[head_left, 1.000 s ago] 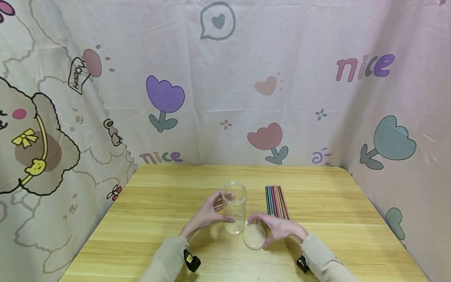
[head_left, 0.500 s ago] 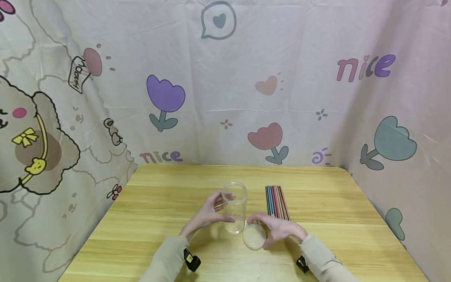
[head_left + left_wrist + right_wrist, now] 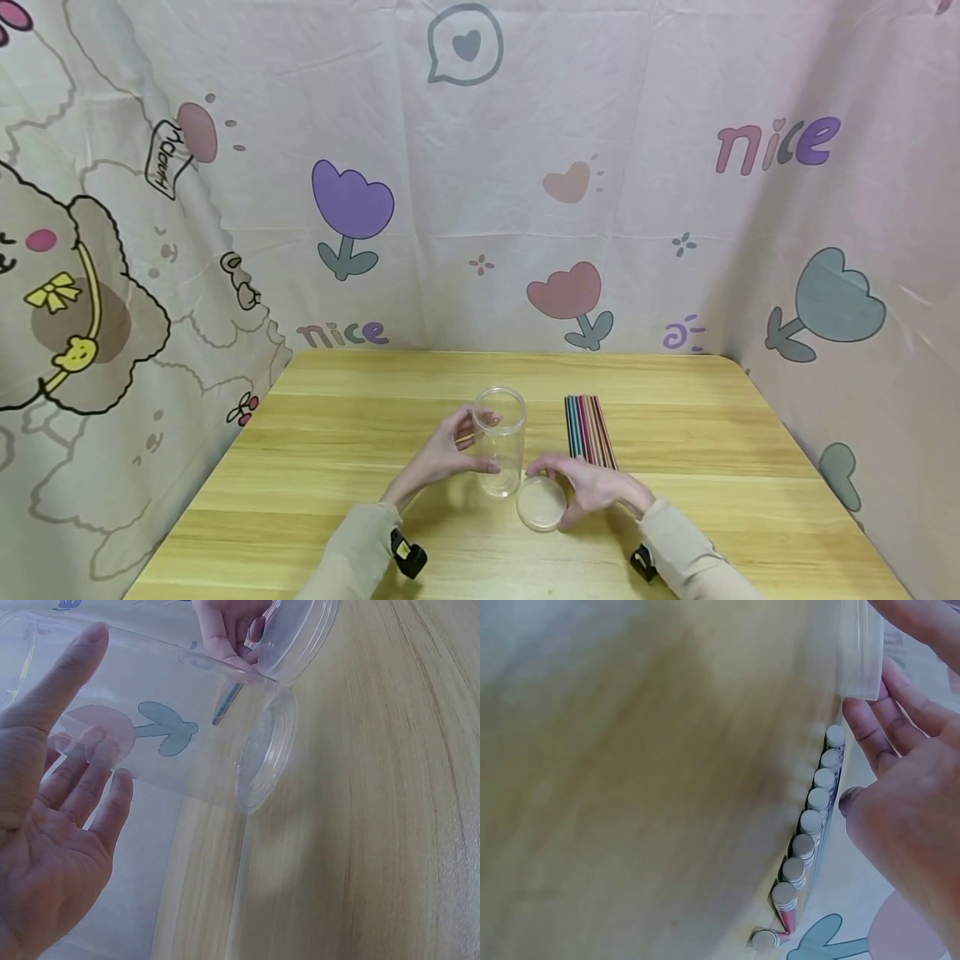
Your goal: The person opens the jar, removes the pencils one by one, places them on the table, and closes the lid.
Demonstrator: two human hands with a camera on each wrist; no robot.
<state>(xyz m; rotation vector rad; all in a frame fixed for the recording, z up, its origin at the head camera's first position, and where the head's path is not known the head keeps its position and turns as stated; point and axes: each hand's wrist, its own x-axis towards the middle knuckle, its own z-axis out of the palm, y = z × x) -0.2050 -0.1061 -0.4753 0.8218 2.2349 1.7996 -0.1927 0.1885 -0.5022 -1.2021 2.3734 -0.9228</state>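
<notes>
A clear cylindrical jar [image 3: 512, 450] stands upright and uncovered on the table. My left hand [image 3: 442, 454] holds it from the left, thumb on the near side and fingers behind; in the left wrist view they curve round the jar's wall [image 3: 202, 765]. Just right of the jar's base is a round clear lid [image 3: 542, 504]. My right hand [image 3: 596, 486] holds this lid by its edge, thumb near and fingers far; the right wrist view shows the lid's rim [image 3: 861, 660] between them. Beyond the right hand lies a row of coloured pencils [image 3: 588, 427], its near end partly hidden.
The pencils' pale round ends [image 3: 810, 821] line up close to the right hand, and one sits out of line. A light wood table [image 3: 360, 383] bears everything. Printed curtains [image 3: 450, 208] hang behind it and at both sides. Black wrist cameras [image 3: 408, 556] are strapped to both sleeves.
</notes>
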